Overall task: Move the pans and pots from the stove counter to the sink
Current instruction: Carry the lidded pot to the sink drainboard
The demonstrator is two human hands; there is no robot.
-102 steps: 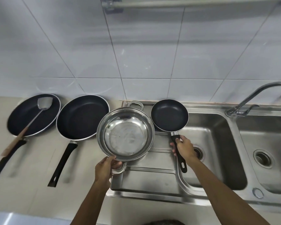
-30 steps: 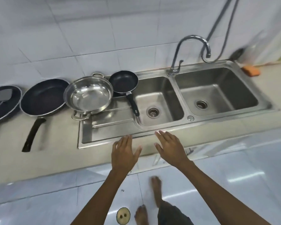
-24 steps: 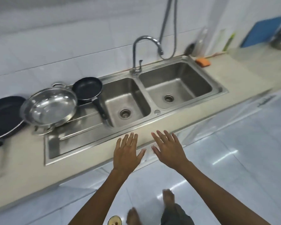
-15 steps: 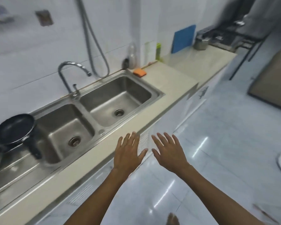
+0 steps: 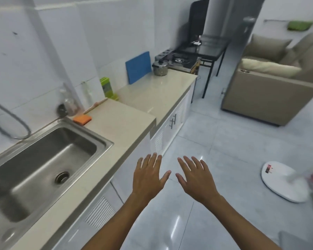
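My left hand [image 5: 148, 175] and my right hand [image 5: 195, 175] hover palm-down over the floor, fingers spread, holding nothing. The steel sink [image 5: 99, 139] lies at the left, its right basin bare. At the far end of the counter a lidded steel pot [image 5: 160, 68] stands beside a gas stove [image 5: 179, 60]. The pans and the steel bowl-shaped pot set down near the sink are out of view to the left.
A blue cutting board [image 5: 138, 67] leans on the wall by the pot. An orange sponge [image 5: 82, 119], a green knife holder [image 5: 107, 87] and a bottle sit on the counter [image 5: 126, 121]. A beige sofa [image 5: 271, 87] and a white fan base [image 5: 285, 183] stand on the tiled floor.
The view has swung right, from the pans by the sink to the far counter with the stove. Both hands let go of the cookware and stay empty and spread.
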